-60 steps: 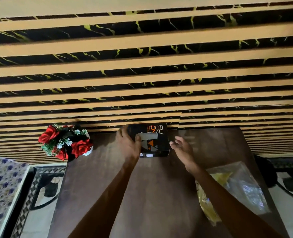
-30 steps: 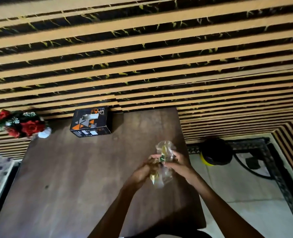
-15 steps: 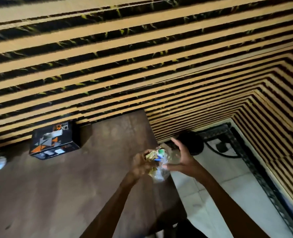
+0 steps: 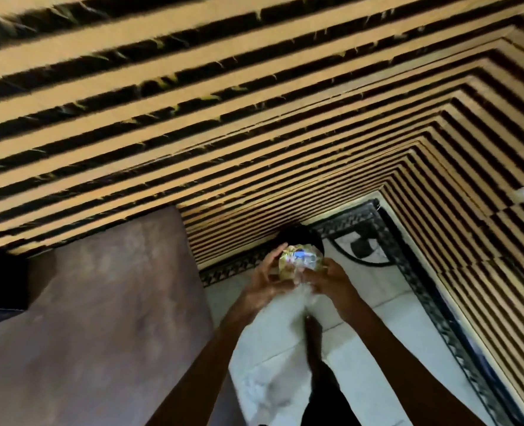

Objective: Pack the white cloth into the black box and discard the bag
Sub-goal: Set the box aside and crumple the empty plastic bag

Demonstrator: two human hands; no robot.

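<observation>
Dim indoor light, heavy motion blur, wide-angle warp at edges

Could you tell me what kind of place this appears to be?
Probably a room in a home: a brown wooden table against a striped wall, a white tiled floor with a patterned border.

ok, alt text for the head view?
Both hands, left hand and right hand, hold a crumpled plastic bag over the tiled floor, above a dark round bin. A brown table sits left, beside a striped wall.

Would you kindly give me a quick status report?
Both hands, left hand and right hand, grip crumpled bag. Bag above floor, beside table. Nothing blocking.
</observation>
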